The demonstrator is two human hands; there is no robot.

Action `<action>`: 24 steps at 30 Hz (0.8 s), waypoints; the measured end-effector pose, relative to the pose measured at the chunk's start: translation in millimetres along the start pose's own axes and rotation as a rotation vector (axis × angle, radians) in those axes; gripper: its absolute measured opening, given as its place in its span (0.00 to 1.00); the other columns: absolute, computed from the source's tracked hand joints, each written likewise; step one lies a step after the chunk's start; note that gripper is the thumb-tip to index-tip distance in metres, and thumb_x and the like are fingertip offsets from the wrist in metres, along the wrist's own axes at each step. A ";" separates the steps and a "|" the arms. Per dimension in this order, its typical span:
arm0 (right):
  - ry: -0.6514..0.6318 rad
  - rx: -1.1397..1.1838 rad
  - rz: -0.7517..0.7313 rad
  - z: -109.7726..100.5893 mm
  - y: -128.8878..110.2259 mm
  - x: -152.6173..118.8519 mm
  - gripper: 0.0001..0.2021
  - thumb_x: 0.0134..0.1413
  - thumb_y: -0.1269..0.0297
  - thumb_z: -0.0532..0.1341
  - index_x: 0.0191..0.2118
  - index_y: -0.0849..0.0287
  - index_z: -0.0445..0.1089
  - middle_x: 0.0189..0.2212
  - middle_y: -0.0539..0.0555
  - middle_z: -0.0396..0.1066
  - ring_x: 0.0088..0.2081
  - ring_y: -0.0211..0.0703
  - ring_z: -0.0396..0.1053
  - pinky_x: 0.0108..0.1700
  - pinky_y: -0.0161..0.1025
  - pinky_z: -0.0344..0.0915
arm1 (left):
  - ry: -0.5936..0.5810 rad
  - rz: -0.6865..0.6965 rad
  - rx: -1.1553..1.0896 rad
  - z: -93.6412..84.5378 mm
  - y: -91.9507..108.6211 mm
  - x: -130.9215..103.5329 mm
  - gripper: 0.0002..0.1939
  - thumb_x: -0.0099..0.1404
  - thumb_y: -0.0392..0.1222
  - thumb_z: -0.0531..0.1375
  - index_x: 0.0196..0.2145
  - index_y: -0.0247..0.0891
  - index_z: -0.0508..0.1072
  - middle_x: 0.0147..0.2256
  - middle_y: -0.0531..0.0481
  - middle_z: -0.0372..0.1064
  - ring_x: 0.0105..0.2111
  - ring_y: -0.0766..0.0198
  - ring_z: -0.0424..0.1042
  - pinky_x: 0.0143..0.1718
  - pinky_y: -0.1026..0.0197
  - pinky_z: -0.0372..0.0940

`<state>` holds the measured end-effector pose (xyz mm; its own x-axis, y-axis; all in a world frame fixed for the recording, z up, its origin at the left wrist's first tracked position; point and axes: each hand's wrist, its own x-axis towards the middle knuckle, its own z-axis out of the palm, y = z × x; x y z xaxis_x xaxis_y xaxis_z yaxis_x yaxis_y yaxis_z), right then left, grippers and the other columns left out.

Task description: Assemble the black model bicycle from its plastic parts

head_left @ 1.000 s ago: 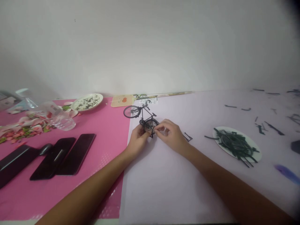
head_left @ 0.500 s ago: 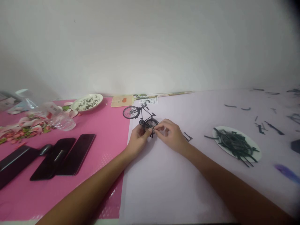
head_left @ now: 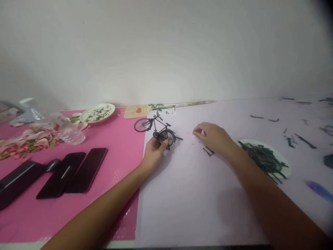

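Observation:
A small black model bicycle (head_left: pixel 161 127) is tilted above the middle of the table, its front wheel to the left. My left hand (head_left: pixel 154 150) grips it at the rear wheel, thumb on the spokes. Off to the right, my right hand (head_left: pixel 212 136) is apart from the bicycle, thumb and fingertips pressed together; whatever they hold, if anything, is too small to make out. Just below that hand lies a small black forked part (head_left: pixel 208 151) on the pale surface, with tiny dark specks near the fingertips.
An oval plate (head_left: pixel 287 171) heaped with dark parts stands on the right, loose dark pieces behind it. Left, on pink: two dark phones (head_left: pixel 87 170), a black box (head_left: pixel 18 182), a clear bottle (head_left: pixel 74 135), petals (head_left: pixel 28 139) and a plate (head_left: pixel 112 110). A yellow swatter (head_left: pixel 136 111) lies behind.
My right hand has left the rear wheel and moved right, over the forked part. The bicycle has shifted slightly left in my left hand, and its rear end is now uncovered.

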<state>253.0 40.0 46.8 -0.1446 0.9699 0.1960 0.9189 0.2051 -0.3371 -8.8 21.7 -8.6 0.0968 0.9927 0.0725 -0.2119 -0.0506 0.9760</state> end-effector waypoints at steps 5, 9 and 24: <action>-0.204 0.028 0.075 -4.3 15.4 -0.8 0.07 0.58 0.60 0.64 0.35 0.50 0.80 0.37 0.51 0.80 0.34 0.44 0.74 0.34 0.40 0.62 | 0.010 0.001 -0.001 -0.3 -1.3 0.5 0.23 0.61 0.51 0.72 0.47 0.33 0.77 0.50 0.35 0.79 0.51 0.49 0.77 0.56 0.47 0.66; -0.236 -0.026 0.122 -8.5 10.8 -2.5 0.07 0.56 0.61 0.64 0.35 0.49 0.80 0.38 0.50 0.80 0.35 0.44 0.75 0.35 0.40 0.63 | 0.017 -0.019 -0.003 -0.1 -1.8 0.9 0.22 0.61 0.51 0.72 0.46 0.34 0.77 0.50 0.35 0.79 0.51 0.48 0.77 0.56 0.47 0.66; -0.257 -0.022 0.103 -16.0 14.8 -2.4 0.05 0.50 0.62 0.67 0.29 0.49 0.83 0.33 0.50 0.82 0.33 0.46 0.77 0.33 0.40 0.66 | 0.002 -0.027 -0.049 1.3 -0.1 0.8 0.21 0.61 0.49 0.72 0.46 0.33 0.76 0.50 0.35 0.79 0.51 0.49 0.77 0.56 0.48 0.67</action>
<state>272.8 38.6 56.1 -0.1359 0.9875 -0.0795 0.9408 0.1034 -0.3229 -7.5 22.4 -8.5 0.1008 0.9939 0.0455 -0.2562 -0.0182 0.9664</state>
